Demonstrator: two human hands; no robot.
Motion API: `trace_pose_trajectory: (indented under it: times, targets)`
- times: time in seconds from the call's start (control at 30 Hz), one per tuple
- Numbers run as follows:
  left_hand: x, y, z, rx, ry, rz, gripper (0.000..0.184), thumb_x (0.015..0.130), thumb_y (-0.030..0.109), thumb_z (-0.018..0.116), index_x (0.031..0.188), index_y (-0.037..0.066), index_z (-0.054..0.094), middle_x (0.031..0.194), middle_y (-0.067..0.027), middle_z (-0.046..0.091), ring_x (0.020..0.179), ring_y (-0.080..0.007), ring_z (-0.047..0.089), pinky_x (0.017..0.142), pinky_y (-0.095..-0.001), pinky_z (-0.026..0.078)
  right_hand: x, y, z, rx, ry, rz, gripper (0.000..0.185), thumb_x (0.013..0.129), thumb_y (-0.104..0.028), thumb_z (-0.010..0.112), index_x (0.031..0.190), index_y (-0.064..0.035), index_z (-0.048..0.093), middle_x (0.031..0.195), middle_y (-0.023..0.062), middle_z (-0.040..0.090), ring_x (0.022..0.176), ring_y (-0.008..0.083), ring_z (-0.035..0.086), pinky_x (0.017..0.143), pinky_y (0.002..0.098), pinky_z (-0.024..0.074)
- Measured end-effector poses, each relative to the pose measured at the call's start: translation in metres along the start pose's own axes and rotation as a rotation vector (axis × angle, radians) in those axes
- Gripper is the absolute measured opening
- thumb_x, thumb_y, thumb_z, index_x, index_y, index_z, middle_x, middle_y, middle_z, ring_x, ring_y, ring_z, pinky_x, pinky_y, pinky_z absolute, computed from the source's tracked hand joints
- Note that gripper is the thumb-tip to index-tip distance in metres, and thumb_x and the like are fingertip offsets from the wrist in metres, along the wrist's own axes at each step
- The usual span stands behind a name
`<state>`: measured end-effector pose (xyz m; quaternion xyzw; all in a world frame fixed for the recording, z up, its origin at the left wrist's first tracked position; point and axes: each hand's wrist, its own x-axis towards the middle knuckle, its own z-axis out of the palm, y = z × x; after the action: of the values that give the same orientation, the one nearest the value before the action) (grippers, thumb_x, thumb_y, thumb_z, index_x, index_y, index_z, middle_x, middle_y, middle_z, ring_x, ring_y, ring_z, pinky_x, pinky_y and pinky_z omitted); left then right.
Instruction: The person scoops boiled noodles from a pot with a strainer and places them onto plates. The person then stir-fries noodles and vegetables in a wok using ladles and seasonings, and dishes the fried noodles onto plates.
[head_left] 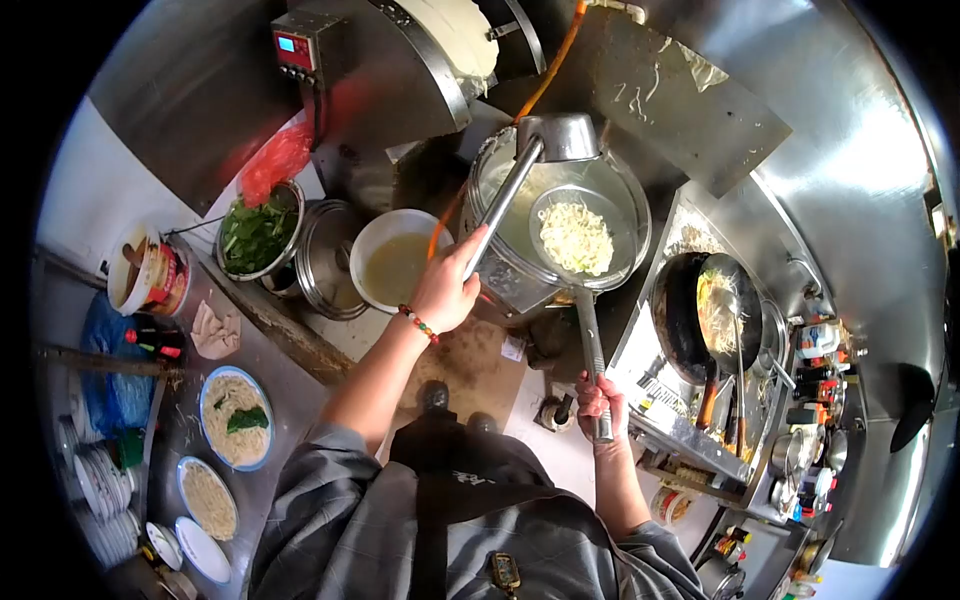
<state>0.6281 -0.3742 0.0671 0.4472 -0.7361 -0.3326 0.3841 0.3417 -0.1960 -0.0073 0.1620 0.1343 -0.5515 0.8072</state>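
Note:
My left hand (447, 287), with a beaded bracelet at the wrist, is wrapped round the long handle of a metal ladle (556, 138). The ladle's deep cup is over the far rim of a large pot (641, 218). My right hand (604, 404) grips the end of a strainer's handle (590, 335). Pale noodle-like pieces with bits of green (575, 238) lie in the strainer, which is over the pot's cloudy liquid.
A bowl of liquid (395, 262), a lidded pot (325, 255) and a bowl of leafy greens (258, 235) stand left. Noodle plates (237, 418) are lower left. At right, a wok (683, 315) holds food, near bottles (822, 340).

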Motion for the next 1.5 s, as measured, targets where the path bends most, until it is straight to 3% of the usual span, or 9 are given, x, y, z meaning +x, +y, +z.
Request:
trace_pose_trajectory:
  times: [0.33,0.43,0.53,0.7,0.87,1.13,1.33,1.37,1.5]
  targets:
    - [-0.023,0.033,0.069,0.066,0.105,-0.071,0.062,0.074,0.005,0.057,0.133,0.015,0.039,0.098,-0.0204,0.061,0.076,-0.0317,0.064,0.066,-0.0366,0.050,-0.012,-0.029,-0.015,0.047,-0.044,0.120,0.025,0.091,-0.016,0.045,0.103,0.0046,0.049,0.066,-0.0008,0.039,0.046,0.0054,0.033,0.041,0.0216,0.0327]
    - [-0.040,0.032,0.084,0.079,0.097,-0.103,0.062,0.074,0.002,0.056,0.133,0.007,0.037,0.113,-0.0236,0.055,0.089,-0.0289,0.061,0.079,-0.0382,0.047,-0.013,-0.044,-0.026,0.039,-0.157,0.184,0.029,0.092,-0.016,0.039,0.108,0.0083,0.042,0.068,-0.0001,0.036,0.050,0.0052,0.035,0.042,0.0195,0.0329]
    - [-0.072,0.057,0.073,0.153,0.059,-0.226,0.068,0.075,0.000,0.053,0.138,0.016,0.032,0.079,-0.0152,0.060,0.056,-0.0221,0.058,0.053,-0.0336,0.047,-0.014,-0.050,-0.021,0.116,-0.106,0.279,0.031,0.092,-0.017,0.041,0.110,0.0081,0.042,0.070,0.0015,0.037,0.052,0.0078,0.035,0.046,0.0226,0.0332]
    - [-0.156,0.056,0.044,0.121,0.099,-0.223,0.068,0.075,0.001,0.050,0.138,0.018,0.031,0.093,-0.0204,0.057,0.081,-0.0335,0.059,0.076,-0.0406,0.046,-0.002,-0.066,-0.026,-0.003,-0.103,0.295,0.031,0.094,-0.020,0.040,0.107,0.0084,0.042,0.071,0.0029,0.039,0.050,0.0070,0.035,0.044,0.0207,0.0322]
    - [-0.272,0.069,-0.011,0.126,0.178,-0.289,0.070,0.075,0.002,0.053,0.139,0.020,0.029,0.095,-0.0183,0.057,0.080,-0.0310,0.059,0.073,-0.0404,0.047,0.016,-0.057,-0.011,-0.122,-0.180,0.324,0.011,0.092,-0.010,0.038,0.089,0.0000,0.040,0.069,0.0018,0.040,0.050,0.0065,0.036,0.045,0.0215,0.0365]
    - [-0.517,0.082,-0.098,0.318,0.632,-0.459,0.075,0.073,-0.002,0.056,0.140,0.011,0.025,0.109,-0.0166,0.057,0.085,-0.0258,0.061,0.074,-0.0352,0.051,-0.105,0.096,0.016,-0.674,-0.087,0.379,0.020,0.091,-0.010,0.043,0.106,0.0022,0.040,0.066,0.0029,0.039,0.046,0.0070,0.037,0.041,0.0238,0.0394]
    - [-0.681,0.103,-0.157,0.291,1.086,-0.652,0.061,0.077,-0.005,0.054,0.135,0.004,0.036,0.089,-0.0093,0.059,0.074,-0.0118,0.055,0.067,-0.0234,0.046,-0.154,0.279,0.050,-0.939,-0.140,0.803,0.024,0.090,-0.011,0.047,0.108,0.0006,0.037,0.063,0.0018,0.037,0.043,0.0079,0.038,0.040,0.0251,0.0401]
    - [-0.703,0.107,-0.165,0.215,1.179,-0.703,0.054,0.078,0.000,0.054,0.130,0.002,0.040,0.092,-0.0165,0.060,0.078,-0.0219,0.059,0.071,-0.0294,0.047,-0.137,0.302,0.040,-0.850,-0.201,1.002,0.033,0.087,-0.011,0.052,0.114,-0.0013,0.035,0.061,0.0018,0.038,0.039,0.0085,0.040,0.038,0.0282,0.0436]
    - [-0.774,0.123,-0.191,0.164,1.422,-0.865,0.054,0.080,-0.001,0.055,0.132,0.001,0.039,0.082,-0.0040,0.057,0.071,-0.0067,0.052,0.063,-0.0220,0.045,-0.115,0.434,0.028,-0.935,-0.144,1.225,0.035,0.086,-0.010,0.052,0.115,-0.0004,0.036,0.061,0.0015,0.039,0.036,0.0051,0.033,0.029,0.0242,0.0329]
